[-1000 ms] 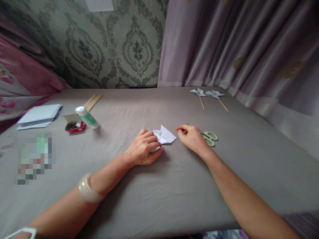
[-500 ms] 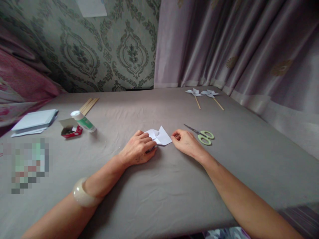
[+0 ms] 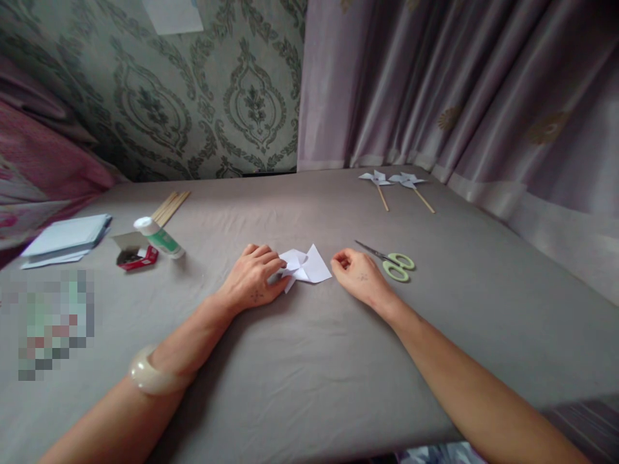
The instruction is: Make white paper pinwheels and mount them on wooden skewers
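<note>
A white paper pinwheel point(image 3: 309, 265) lies on the cloth-covered table, its corners folded in to the middle. At its left edge, my left hand point(image 3: 256, 274) curls its thumb and fingers onto the paper, covering part of a blade. My right hand point(image 3: 358, 274) rests just right of the pinwheel's pointed corner, a small gap from it. Its thumb and fingertips are pinched together; whether something small sits between them is hidden. Beside that hand lies a pair of scissors point(image 3: 394, 262) with pale green handles, blades pointing to the back left.
Two finished pinwheels point(image 3: 377, 179) on sticks lie at the back right. On the left are a glue stick point(image 3: 162, 238), an open red box point(image 3: 138, 258) of small dark items, several wooden sticks point(image 3: 170, 207) and a stack of paper point(image 3: 68, 237). A curtain point(image 3: 435, 84) hangs behind.
My left hand has slid left and back, uncovering more of the pinwheel's middle and lower blade. My right hand has come slightly away from the paper's right corner, fingers still pinched.
</note>
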{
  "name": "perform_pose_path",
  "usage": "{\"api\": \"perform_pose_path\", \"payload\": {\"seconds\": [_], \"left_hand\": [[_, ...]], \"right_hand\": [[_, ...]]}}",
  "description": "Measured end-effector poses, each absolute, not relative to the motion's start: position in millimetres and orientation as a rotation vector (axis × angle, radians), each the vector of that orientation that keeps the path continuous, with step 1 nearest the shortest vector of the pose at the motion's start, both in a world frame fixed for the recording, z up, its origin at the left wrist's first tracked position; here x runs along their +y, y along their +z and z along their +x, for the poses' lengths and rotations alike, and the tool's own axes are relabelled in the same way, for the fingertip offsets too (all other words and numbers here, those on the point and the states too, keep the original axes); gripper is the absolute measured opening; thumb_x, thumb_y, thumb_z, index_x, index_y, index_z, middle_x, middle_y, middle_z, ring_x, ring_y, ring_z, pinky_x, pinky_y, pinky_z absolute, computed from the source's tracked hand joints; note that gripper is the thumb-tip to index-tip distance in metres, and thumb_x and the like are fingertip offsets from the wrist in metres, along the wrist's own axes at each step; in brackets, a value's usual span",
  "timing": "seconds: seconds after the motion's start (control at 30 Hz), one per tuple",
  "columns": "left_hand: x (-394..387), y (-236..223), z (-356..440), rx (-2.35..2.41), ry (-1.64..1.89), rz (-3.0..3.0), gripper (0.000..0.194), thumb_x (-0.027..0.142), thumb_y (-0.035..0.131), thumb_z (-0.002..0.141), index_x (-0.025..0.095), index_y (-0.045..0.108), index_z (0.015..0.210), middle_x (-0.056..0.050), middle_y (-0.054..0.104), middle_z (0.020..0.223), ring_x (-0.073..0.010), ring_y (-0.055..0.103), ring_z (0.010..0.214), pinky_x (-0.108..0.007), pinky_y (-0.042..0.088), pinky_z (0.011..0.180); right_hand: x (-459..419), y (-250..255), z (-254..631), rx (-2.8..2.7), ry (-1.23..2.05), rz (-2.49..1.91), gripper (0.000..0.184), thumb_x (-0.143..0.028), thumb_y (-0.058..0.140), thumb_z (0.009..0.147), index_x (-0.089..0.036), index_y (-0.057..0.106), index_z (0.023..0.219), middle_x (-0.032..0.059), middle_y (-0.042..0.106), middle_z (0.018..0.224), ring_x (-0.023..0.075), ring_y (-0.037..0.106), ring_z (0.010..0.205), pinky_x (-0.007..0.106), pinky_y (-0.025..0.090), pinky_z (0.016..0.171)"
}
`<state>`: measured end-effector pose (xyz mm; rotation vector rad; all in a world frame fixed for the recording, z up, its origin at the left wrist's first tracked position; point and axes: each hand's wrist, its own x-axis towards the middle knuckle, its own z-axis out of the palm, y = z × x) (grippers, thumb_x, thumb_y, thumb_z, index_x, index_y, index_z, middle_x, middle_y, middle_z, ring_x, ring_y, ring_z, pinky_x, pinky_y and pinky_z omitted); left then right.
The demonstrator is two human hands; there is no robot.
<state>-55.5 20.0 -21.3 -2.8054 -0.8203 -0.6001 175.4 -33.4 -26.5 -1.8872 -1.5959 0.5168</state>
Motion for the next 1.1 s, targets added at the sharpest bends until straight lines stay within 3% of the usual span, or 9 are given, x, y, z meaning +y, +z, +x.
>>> {"api": "perform_pose_path", "payload": {"seconds": [0.13, 0.27, 0.4, 0.6, 0.8, 0.93, 1.1], "left_hand": [[18, -22, -53, -0.913, -0.656, -2.836, 0.02, 0.034, 0.057, 0.081, 0.017, 0.065, 0.085, -0.003, 0.067, 0.067, -0.0166, 0.059, 0.067, -0.033, 0.037, 0.069], [16, -22, -51, -1.001, -0.652, -2.861, 0.017, 0.03, 0.058, 0.078, 0.017, 0.063, 0.088, -0.002, 0.066, 0.065, -0.016, 0.059, 0.064, -0.032, 0.039, 0.068], [15, -22, -50, -1.065, -0.625, -2.858, 0.015, 0.027, 0.057, 0.077, 0.018, 0.061, 0.088, -0.001, 0.066, 0.067, -0.0157, 0.059, 0.065, -0.03, 0.041, 0.067], [19, -26, -50, -1.128, -0.612, -2.879, 0.014, 0.019, 0.057, 0.076, 0.018, 0.062, 0.089, -0.003, 0.068, 0.074, -0.018, 0.06, 0.073, -0.032, 0.045, 0.071], [31, -32, -54, -1.171, -0.81, -2.924, 0.014, 0.021, 0.053, 0.082, 0.019, 0.066, 0.085, -0.004, 0.066, 0.074, -0.0145, 0.06, 0.071, -0.029, 0.047, 0.07], [36, -29, -57, -1.259, -0.88, -2.981, 0.015, 0.023, 0.054, 0.083, 0.019, 0.068, 0.084, -0.003, 0.066, 0.076, -0.0123, 0.059, 0.067, -0.025, 0.048, 0.065], [38, -27, -59, -1.241, -0.915, -2.974, 0.015, 0.024, 0.054, 0.084, 0.019, 0.068, 0.085, -0.004, 0.067, 0.077, -0.0137, 0.059, 0.07, -0.028, 0.048, 0.069]], "right_hand": [[-25, -35, 180, -1.553, 0.541, -1.764, 0.019, -0.019, 0.053, 0.078, -0.015, 0.065, 0.094, 0.0072, 0.071, 0.086, 0.0141, 0.064, 0.069, 0.026, 0.047, 0.069], [-20, -41, 178, -1.518, 0.764, -1.63, 0.029, -0.015, 0.052, 0.078, -0.016, 0.06, 0.105, 0.0065, 0.071, 0.091, 0.0112, 0.064, 0.065, 0.023, 0.047, 0.061], [-21, -40, 175, -1.476, 0.885, -1.626, 0.031, -0.016, 0.051, 0.077, -0.015, 0.06, 0.107, 0.0067, 0.071, 0.09, 0.0099, 0.061, 0.059, 0.022, 0.046, 0.056], [-25, -40, 173, -1.502, 0.905, -1.677, 0.031, -0.014, 0.052, 0.076, -0.014, 0.061, 0.106, 0.0059, 0.071, 0.084, 0.0113, 0.062, 0.063, 0.023, 0.047, 0.061], [-35, -25, 178, -1.795, 0.782, -1.609, 0.035, -0.009, 0.051, 0.072, -0.015, 0.061, 0.105, 0.0045, 0.066, 0.091, 0.0079, 0.052, 0.057, 0.023, 0.044, 0.06], [-41, -14, 184, -2.072, 0.491, -1.462, 0.048, -0.002, 0.049, 0.069, -0.021, 0.058, 0.112, 0.0054, 0.057, 0.107, 0.012, 0.055, 0.078, 0.025, 0.045, 0.072], [-46, -12, 181, -2.185, 0.306, -1.38, 0.027, -0.016, 0.056, 0.082, -0.023, 0.059, 0.108, 0.005, 0.054, 0.108, 0.0151, 0.057, 0.088, 0.027, 0.046, 0.075]]}}
